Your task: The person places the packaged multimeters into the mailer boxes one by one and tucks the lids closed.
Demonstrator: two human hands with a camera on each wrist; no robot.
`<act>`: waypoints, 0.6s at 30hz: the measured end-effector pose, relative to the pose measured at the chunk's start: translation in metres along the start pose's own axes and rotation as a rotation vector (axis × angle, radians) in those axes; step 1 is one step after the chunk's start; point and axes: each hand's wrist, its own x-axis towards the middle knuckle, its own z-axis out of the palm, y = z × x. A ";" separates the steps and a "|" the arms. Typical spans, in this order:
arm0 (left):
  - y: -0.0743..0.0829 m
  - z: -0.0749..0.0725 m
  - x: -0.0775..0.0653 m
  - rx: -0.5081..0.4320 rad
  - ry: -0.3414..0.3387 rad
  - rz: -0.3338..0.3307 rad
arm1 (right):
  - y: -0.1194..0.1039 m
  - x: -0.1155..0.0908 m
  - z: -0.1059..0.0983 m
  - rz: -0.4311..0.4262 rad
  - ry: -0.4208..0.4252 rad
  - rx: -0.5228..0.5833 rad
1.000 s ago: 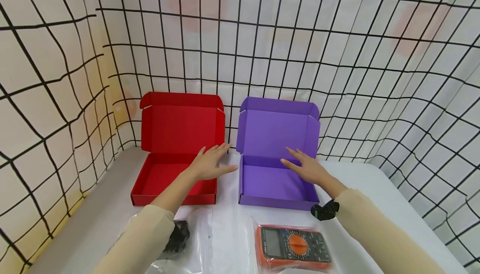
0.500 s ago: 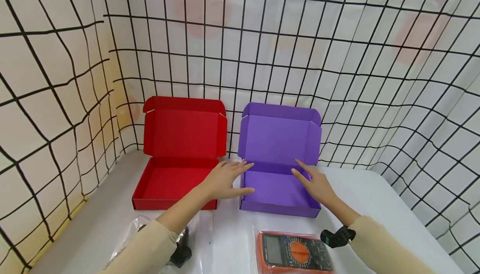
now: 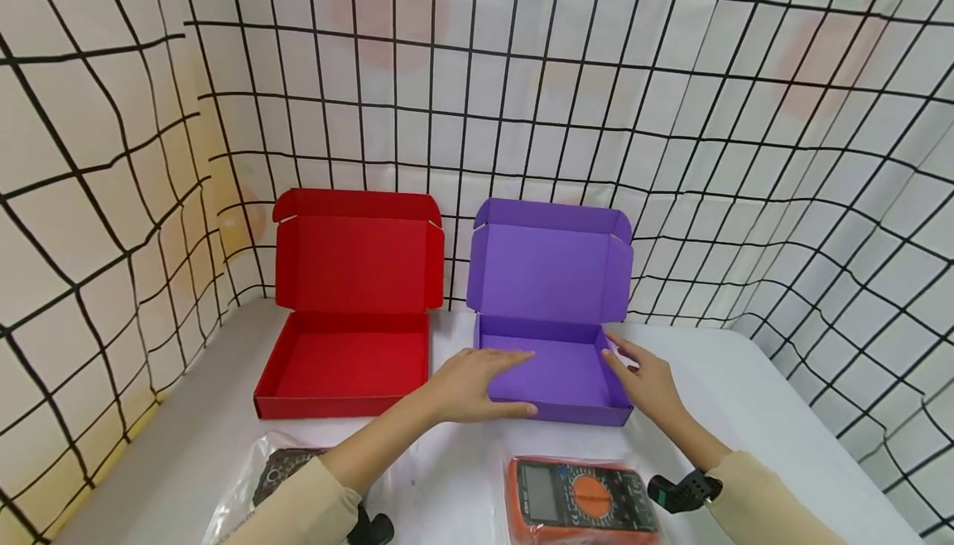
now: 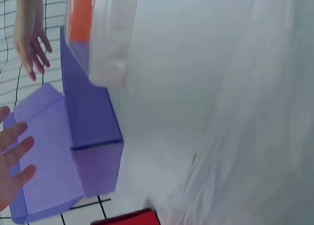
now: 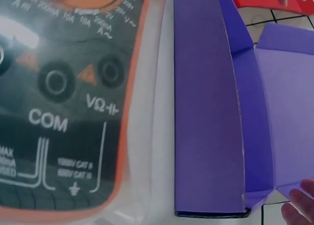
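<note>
An open purple box [image 3: 551, 367] stands with its lid raised at the back. My left hand [image 3: 473, 386] hovers at its front left corner, fingers straight and thumb apart, holding nothing. My right hand [image 3: 650, 379] is at the box's right wall with spread fingers; whether they touch it I cannot tell. Before the box lies an orange and black multimeter [image 3: 589, 497] in a clear plastic bag, its sockets large in the right wrist view. Under my left forearm, partly hidden, is another clear bag [image 3: 242, 479] with a dark item [image 3: 279, 470] and a black piece [image 3: 370, 528].
An open red box [image 3: 343, 367] stands left of the purple one, its lid raised too. Black wire grid [image 3: 551, 73] panels with white sheeting behind them enclose the white table [image 3: 715, 396] at the back and sides. A black strap device [image 3: 686, 491] is on my right wrist.
My left hand has moved right and nearer, from above the red box to the purple box's front left. My right hand has drawn back and outward from inside the purple box to its right wall.
</note>
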 end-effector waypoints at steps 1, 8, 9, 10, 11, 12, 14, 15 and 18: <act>0.001 0.001 0.000 -0.007 -0.004 0.004 | 0.001 0.000 0.000 0.003 0.001 0.005; 0.013 0.010 -0.003 -0.014 -0.058 0.036 | 0.007 -0.003 0.001 0.088 -0.020 -0.028; 0.015 0.011 -0.002 -0.005 -0.063 0.047 | 0.008 -0.003 0.002 0.108 -0.028 -0.034; 0.017 0.012 -0.002 0.003 -0.066 0.057 | 0.010 -0.003 0.002 0.126 -0.034 -0.040; 0.019 0.013 -0.002 0.013 -0.066 0.069 | 0.012 -0.002 0.002 0.142 -0.039 -0.042; 0.020 0.014 -0.002 0.023 -0.065 0.083 | 0.013 -0.002 0.003 0.155 -0.044 -0.040; 0.022 0.017 -0.002 0.029 -0.074 0.097 | 0.016 -0.003 0.004 0.171 -0.047 -0.032; 0.023 0.019 -0.002 0.028 -0.084 0.101 | 0.018 -0.003 0.004 0.176 -0.049 -0.029; 0.027 0.025 -0.001 0.019 -0.124 0.102 | 0.019 -0.003 0.005 0.185 -0.053 -0.019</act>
